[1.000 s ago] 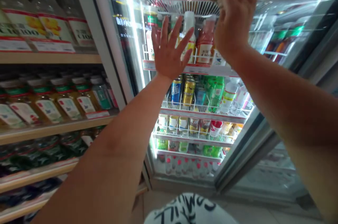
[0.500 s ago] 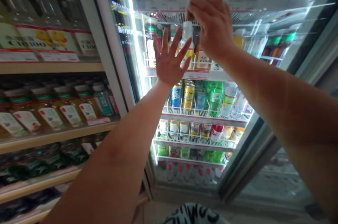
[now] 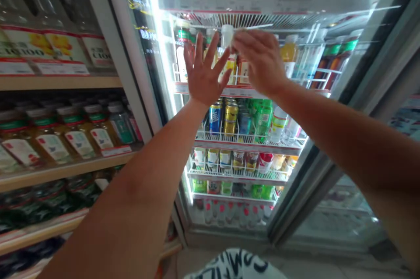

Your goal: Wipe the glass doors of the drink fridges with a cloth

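My left hand [image 3: 205, 73] is raised, palm forward and fingers spread, in front of a lit drinks fridge. Whether it presses on glass, I cannot tell. Close to its right, my right hand [image 3: 259, 58] has its fingers bent and drawn together. A small pale patch shows by those fingertips, too blurred to name. Behind the hands is a clear bottle with a white cap [image 3: 227, 36] and yellow label, partly covered by the fingers. An orange-labelled bottle [image 3: 243, 71] is half hidden by my right hand.
Below, wire shelves hold a blue can [image 3: 215, 118], a gold can [image 3: 230, 119] and green bottles [image 3: 264, 119]. To the left, a wooden shelf [image 3: 59, 82] carries rows of bottles. A metal door frame [image 3: 328, 156] runs down the right side.
My right hand has moved down from the upper shelf edge, its fingertips now closer to my left hand. The left hand stays spread. The whole view has shifted slightly.
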Available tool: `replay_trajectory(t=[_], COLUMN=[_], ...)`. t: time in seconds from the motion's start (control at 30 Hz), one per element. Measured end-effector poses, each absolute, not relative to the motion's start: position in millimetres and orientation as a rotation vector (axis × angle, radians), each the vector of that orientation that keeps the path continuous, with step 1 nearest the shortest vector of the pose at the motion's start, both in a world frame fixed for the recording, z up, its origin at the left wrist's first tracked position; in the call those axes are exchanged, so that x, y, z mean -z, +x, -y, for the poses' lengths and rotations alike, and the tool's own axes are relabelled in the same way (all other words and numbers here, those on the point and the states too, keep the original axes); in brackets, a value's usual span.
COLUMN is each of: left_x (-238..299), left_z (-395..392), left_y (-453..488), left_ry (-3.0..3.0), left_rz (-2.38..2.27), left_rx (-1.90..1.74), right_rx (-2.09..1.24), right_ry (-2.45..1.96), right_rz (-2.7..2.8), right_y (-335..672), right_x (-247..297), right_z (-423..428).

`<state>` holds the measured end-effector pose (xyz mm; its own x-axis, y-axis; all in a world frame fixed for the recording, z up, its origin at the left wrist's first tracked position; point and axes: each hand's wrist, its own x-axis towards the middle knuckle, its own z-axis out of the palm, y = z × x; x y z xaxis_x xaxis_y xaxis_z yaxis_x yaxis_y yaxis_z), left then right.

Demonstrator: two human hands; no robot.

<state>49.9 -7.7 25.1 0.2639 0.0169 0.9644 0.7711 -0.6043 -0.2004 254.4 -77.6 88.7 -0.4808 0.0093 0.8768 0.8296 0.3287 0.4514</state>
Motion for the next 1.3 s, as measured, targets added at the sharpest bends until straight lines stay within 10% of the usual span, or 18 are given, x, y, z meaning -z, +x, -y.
replay_trajectory(t=[1.3], left_x=[-26.5], left_z=[18.5], left_y=[48.1], left_ry=[-1.797], left_rz=[0.708], left_rx=[1.345], right_rx=[1.119], right_ry=[-0.869], right_rz=[1.617], right_y=[255.7], right_x=[-29.2], right_z=[96.6])
